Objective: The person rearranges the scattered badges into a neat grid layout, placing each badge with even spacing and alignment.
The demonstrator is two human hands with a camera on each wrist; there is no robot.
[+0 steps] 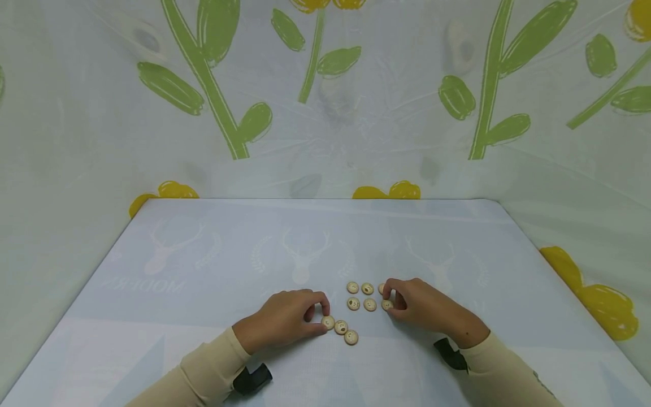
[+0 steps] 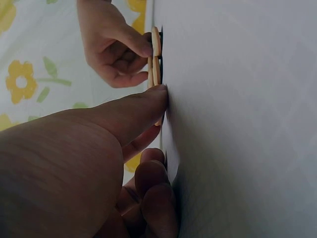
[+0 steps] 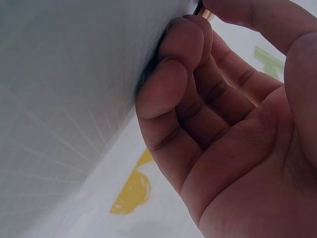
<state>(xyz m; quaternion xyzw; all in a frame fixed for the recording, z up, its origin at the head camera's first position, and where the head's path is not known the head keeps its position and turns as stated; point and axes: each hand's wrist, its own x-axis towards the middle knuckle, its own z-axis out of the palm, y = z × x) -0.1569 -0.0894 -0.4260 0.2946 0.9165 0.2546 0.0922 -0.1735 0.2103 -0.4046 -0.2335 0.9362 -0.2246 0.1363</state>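
Observation:
Small round wooden buttons lie on the table in front of me. My left hand [image 1: 287, 319] pinches one wooden button [image 1: 328, 323] between thumb and index finger at the table surface. Two more buttons, one [image 1: 341, 327] and another [image 1: 351, 337], trail off from it in a slanting line toward the near right. My right hand [image 1: 424, 308] holds a button [image 1: 387, 304] by its edges, at the right end of the nearer of two short rows. Its index finger partly covers the button [image 1: 381, 289] behind. In the left wrist view, the thumb [image 2: 143, 106] hides most of the held button.
The other buttons of the two rows, such as the far left one [image 1: 352, 288], sit between the hands. A pale printed cloth covers the table [image 1: 203, 254]. Behind it hangs a sheet [image 1: 386, 135] with green stems and yellow flowers. Black straps [image 1: 252, 379] circle both wrists.

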